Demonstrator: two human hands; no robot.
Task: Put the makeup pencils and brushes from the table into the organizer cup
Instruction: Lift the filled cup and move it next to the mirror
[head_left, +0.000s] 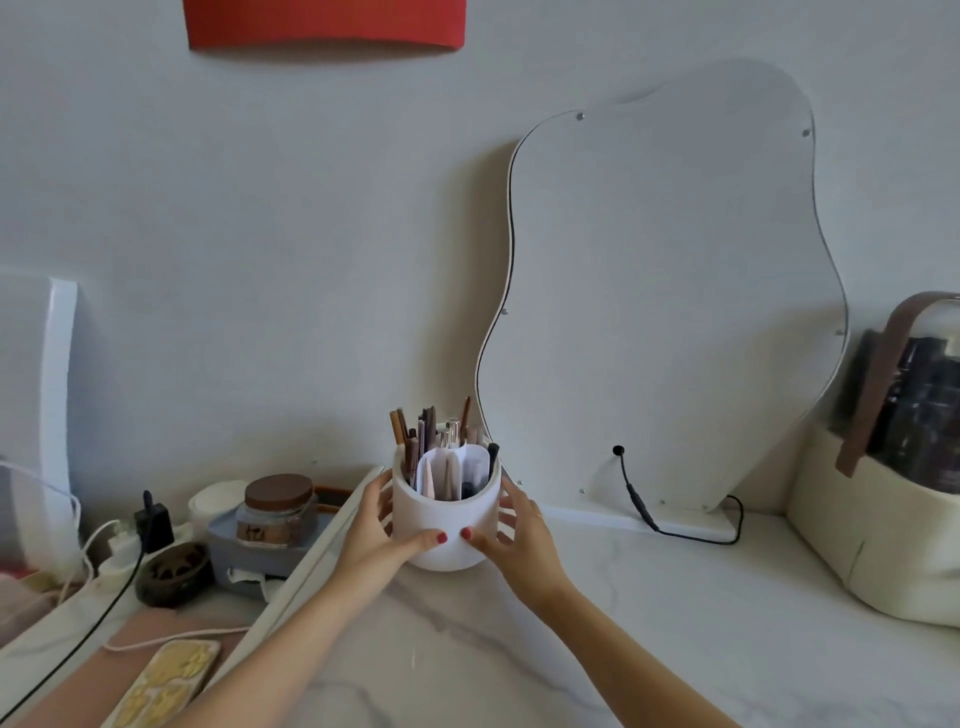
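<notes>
The wavy mirror (670, 291) leans against the wall, and I take the organizer cup (445, 525) as my landmark: the mirror stands just behind it and to its right, its cord (649, 514) trailing along the marble table (675, 623). Far right of the cup sits a cream basket (852, 551); left of the cup, below the table edge, a grey tray (260, 545) carries a brown-lidded jar (278, 506).

The cup itself stands upright on the table, mouth up, its long axis vertical. I judge I have both hands round it to steady or shift it, since no pencils or brushes lie loose on the bare table that I can see, so the filling looks all but done.

My left hand (379, 530) wraps the cup's left wall, fingers curled behind it and thumb pressed across the front. My right hand (519, 530) mirrors it on the right wall, thumb nearly meeting the other at the front. Both are closed on the cup, not clenched hard, I think: the fingers are spread.

Inside the cup, white dividers (452, 470) split it into compartments. The makeup pencils and brushes (426, 434) stand nearly vertical in the rear ones, leaning slightly outward, upper ends above the rim. A dark brush (492, 457) leans at the right rim.
</notes>
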